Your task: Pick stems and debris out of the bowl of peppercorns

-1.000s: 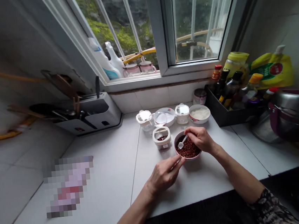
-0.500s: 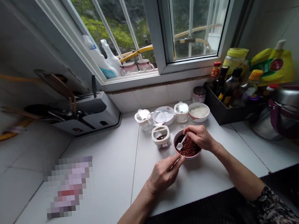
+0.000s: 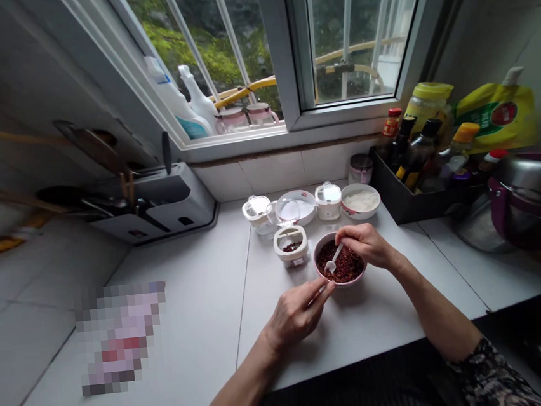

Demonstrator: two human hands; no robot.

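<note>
My right hand [image 3: 363, 245] is closed round the handle of a small white spoon [image 3: 337, 255]. The spoon's scoop rests on dark red dried peppercorn-like pieces [image 3: 346, 264] inside a pink-rimmed bowl [image 3: 319, 275]. At the bowl's near left rim, the fingertips of my left hand [image 3: 298, 315] grip the edge; exactly how the thumb sits is hard to see. Just left of the bowl stands a small clear jar with a white rim [image 3: 291, 247], holding some of the same dark red pieces.
Behind are two white-lidded jars [image 3: 258, 214] [image 3: 328, 201], a bowl with white powder [image 3: 294, 208] and another with white contents [image 3: 361, 202]. A black box of bottles [image 3: 411, 199] and a steel pot [image 3: 532, 190] stand right; a grey utensil holder [image 3: 175, 206] stands left.
My right hand has shifted the spoon slightly right, and its scoop now sits lower against the dark red pieces. My left hand stays at the bowl's rim.
</note>
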